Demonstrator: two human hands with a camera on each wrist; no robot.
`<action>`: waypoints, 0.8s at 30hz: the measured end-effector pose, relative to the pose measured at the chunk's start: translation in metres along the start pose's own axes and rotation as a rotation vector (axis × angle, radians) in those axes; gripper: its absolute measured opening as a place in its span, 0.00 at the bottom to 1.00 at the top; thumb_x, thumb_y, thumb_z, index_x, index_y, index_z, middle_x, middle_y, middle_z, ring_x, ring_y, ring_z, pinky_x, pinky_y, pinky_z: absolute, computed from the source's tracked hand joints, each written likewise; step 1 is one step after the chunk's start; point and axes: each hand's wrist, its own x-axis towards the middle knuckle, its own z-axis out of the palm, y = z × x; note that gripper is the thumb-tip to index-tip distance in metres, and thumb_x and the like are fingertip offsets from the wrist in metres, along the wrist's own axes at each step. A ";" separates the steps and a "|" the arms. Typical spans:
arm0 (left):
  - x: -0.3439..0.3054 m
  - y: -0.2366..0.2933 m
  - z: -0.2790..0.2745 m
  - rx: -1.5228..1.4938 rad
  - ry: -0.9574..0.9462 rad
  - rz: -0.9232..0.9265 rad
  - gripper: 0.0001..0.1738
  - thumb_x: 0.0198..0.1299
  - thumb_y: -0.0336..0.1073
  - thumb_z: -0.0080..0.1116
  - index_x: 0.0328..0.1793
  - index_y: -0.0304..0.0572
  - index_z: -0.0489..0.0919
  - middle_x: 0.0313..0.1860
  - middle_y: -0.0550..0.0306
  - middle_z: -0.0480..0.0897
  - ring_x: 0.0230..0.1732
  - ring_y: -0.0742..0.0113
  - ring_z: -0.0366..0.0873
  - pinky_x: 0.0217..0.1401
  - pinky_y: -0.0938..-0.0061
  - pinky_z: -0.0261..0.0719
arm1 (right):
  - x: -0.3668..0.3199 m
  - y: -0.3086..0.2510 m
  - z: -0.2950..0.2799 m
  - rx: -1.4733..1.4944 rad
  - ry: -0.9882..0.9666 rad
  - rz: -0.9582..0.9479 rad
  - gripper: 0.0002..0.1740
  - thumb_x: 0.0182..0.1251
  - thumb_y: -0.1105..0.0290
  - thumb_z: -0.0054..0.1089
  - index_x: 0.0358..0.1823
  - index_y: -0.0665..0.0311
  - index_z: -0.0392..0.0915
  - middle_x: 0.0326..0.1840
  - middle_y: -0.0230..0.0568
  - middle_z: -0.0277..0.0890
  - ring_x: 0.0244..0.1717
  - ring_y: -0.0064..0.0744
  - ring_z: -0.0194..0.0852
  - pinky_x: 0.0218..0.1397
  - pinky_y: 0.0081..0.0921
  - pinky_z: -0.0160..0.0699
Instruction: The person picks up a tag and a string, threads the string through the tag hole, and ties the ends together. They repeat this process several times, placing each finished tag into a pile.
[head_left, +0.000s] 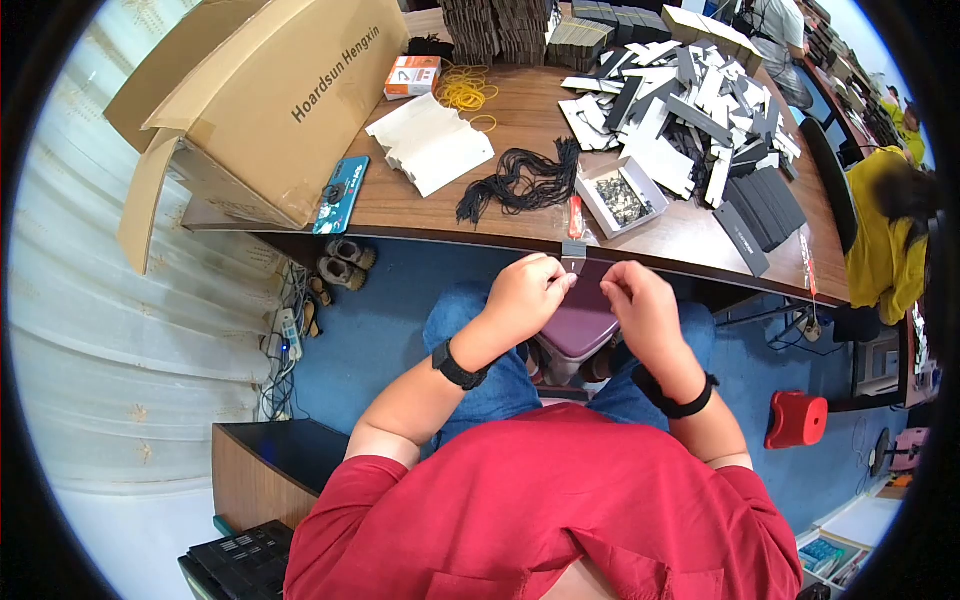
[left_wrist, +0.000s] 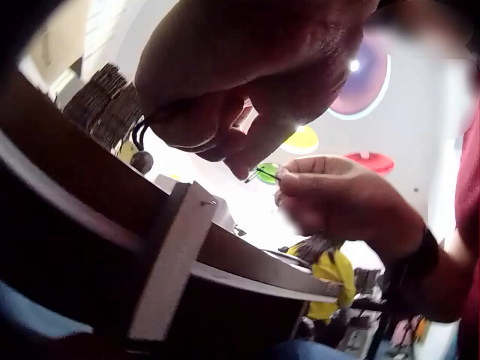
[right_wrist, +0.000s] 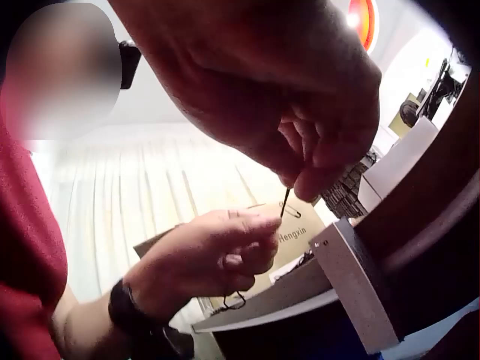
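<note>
In front of the table edge, my left hand (head_left: 525, 300) and right hand (head_left: 645, 310) are raised close to each other. A thin black cord (right_wrist: 285, 202) spans the small gap between their fingertips in the right wrist view. Both hands pinch it with thumb and fingers. More of the cord loops out below my left hand (right_wrist: 217, 255). Beside the fingertips a thin, pin-like loop (right_wrist: 292, 210) shows. At the table's front edge a narrow grey-white piece (right_wrist: 360, 292) hangs down just beyond the hands.
On the table lie a bundle of black cords (head_left: 525, 180), an open white box (head_left: 650, 200) of small metal pieces, black and white strips (head_left: 690, 110), a white sheet (head_left: 430, 145) and yellow rubber bands (head_left: 465, 90). A large carton (head_left: 270, 100) stands left. A red stool (head_left: 797, 420) is at right.
</note>
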 end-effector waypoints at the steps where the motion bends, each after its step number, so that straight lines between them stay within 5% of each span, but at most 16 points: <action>1: 0.001 -0.004 0.001 -0.381 -0.069 -0.239 0.08 0.63 0.33 0.57 0.39 0.34 0.79 0.23 0.67 0.73 0.23 0.78 0.69 0.23 0.82 0.66 | -0.005 0.000 0.005 -0.102 0.067 -0.048 0.05 0.54 0.75 0.63 0.31 0.64 0.75 0.28 0.46 0.77 0.31 0.46 0.78 0.33 0.33 0.76; 3: 0.003 -0.011 0.000 -1.142 -0.211 -0.721 0.08 0.63 0.34 0.57 0.39 0.35 0.79 0.21 0.68 0.70 0.19 0.81 0.63 0.17 0.85 0.58 | -0.015 0.005 0.019 -0.163 0.130 -0.111 0.05 0.53 0.74 0.63 0.31 0.62 0.75 0.29 0.43 0.77 0.31 0.44 0.79 0.33 0.34 0.77; 4: 0.003 -0.006 0.002 -1.303 -0.150 -0.759 0.07 0.64 0.33 0.56 0.41 0.36 0.79 0.20 0.70 0.66 0.16 0.85 0.55 0.15 0.88 0.49 | -0.019 0.005 0.025 -0.162 0.123 -0.141 0.06 0.52 0.75 0.64 0.31 0.62 0.75 0.28 0.43 0.77 0.31 0.44 0.79 0.33 0.33 0.77; 7: 0.001 0.000 0.009 -1.346 -0.187 -0.805 0.08 0.64 0.32 0.56 0.43 0.35 0.79 0.20 0.71 0.66 0.17 0.85 0.55 0.15 0.88 0.49 | -0.022 0.002 0.034 -0.149 0.119 -0.266 0.06 0.51 0.75 0.64 0.30 0.61 0.75 0.26 0.40 0.76 0.29 0.40 0.78 0.30 0.32 0.77; 8: -0.002 -0.007 0.012 -1.356 -0.227 -0.743 0.08 0.64 0.30 0.55 0.46 0.33 0.80 0.24 0.67 0.73 0.21 0.84 0.64 0.20 0.89 0.61 | -0.019 -0.001 0.032 -0.132 0.124 -0.300 0.07 0.51 0.75 0.64 0.30 0.61 0.75 0.26 0.40 0.76 0.29 0.40 0.78 0.30 0.32 0.77; 11: -0.007 0.000 0.023 -0.986 -0.136 -0.448 0.09 0.63 0.28 0.55 0.46 0.32 0.80 0.32 0.62 0.80 0.31 0.79 0.74 0.33 0.86 0.73 | -0.005 -0.006 0.024 -0.107 0.172 -0.371 0.07 0.50 0.76 0.65 0.30 0.62 0.75 0.26 0.39 0.75 0.28 0.39 0.78 0.30 0.30 0.77; 12: -0.007 0.001 0.015 -0.837 -0.203 -0.390 0.08 0.62 0.26 0.55 0.45 0.31 0.80 0.39 0.58 0.83 0.39 0.75 0.77 0.45 0.82 0.75 | -0.001 -0.005 0.019 -0.110 0.160 -0.384 0.07 0.50 0.77 0.64 0.29 0.62 0.75 0.26 0.39 0.75 0.28 0.39 0.78 0.30 0.30 0.77; 24: -0.006 -0.001 0.009 -0.652 -0.297 -0.329 0.06 0.58 0.25 0.57 0.41 0.33 0.78 0.34 0.63 0.80 0.35 0.82 0.73 0.38 0.84 0.73 | 0.002 0.002 0.009 0.217 -0.106 -0.010 0.06 0.53 0.76 0.65 0.32 0.68 0.78 0.29 0.44 0.76 0.32 0.41 0.77 0.34 0.27 0.75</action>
